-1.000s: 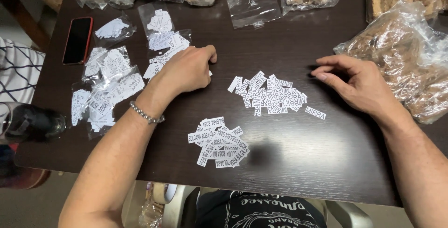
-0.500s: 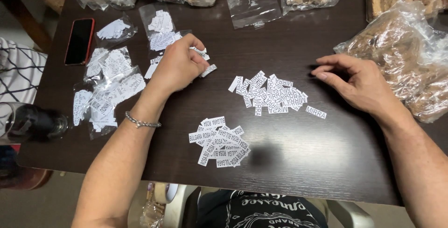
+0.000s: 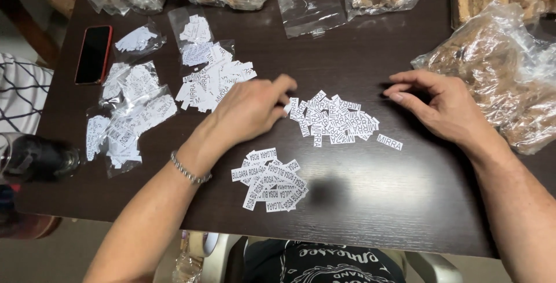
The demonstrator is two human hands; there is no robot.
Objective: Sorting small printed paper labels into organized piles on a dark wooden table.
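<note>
Near pile: small white printed paper slips (image 3: 269,180) lie heaped at the near edge of the dark brown wooden table (image 3: 370,202).
Left hand (image 3: 249,109): fingers curled, tips touching the left edge of the middle pile of white slips (image 3: 333,118); whether a slip is pinched cannot be told.
Right hand (image 3: 443,106): loosely bent, holding nothing, resting just right of that pile.
Far side: clear plastic bags of slips (image 3: 130,115); red-cased phone (image 3: 94,54).
Cut off: bagged brown sticks (image 3: 498,63) at the frame edge.

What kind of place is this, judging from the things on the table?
Probably a home table used for packing goods by hand: piles of cut paper labels, small clear bags, and bagged brown sticks on a dark wooden table.
</note>
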